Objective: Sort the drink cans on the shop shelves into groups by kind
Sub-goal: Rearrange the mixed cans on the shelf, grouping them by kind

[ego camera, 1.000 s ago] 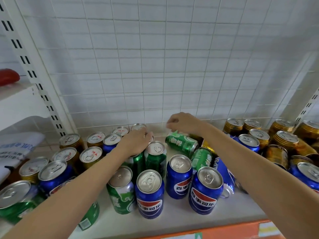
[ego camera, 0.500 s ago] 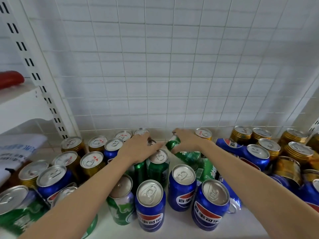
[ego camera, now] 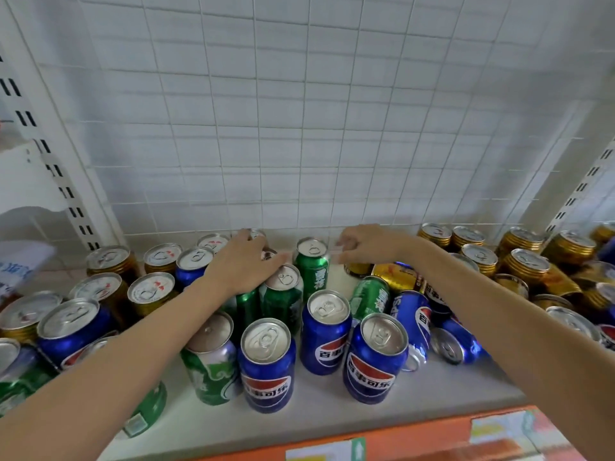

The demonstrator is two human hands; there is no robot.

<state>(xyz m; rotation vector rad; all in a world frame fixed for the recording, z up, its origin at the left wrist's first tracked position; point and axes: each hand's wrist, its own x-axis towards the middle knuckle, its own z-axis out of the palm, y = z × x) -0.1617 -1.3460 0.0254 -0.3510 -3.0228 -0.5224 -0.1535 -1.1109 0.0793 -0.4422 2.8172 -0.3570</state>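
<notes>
The upright green can stands just left of our right hand, whose fingers hang loosely curled, apparently empty. Our left hand rests flat on neighbouring cans.

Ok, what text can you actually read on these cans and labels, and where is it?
"百事可乐": front blue can and its neighbour.
"百事": blue can behind.
"PEPSI", partly hidden: tipped blue can.
"雪碧": upright green can.
Gold cans, shelf-edge tags: unreadable.

Glossy blue, green and gold metal drink cans with brushed silver tops crowd a matt pale shelf backed by white wire mesh.
</notes>
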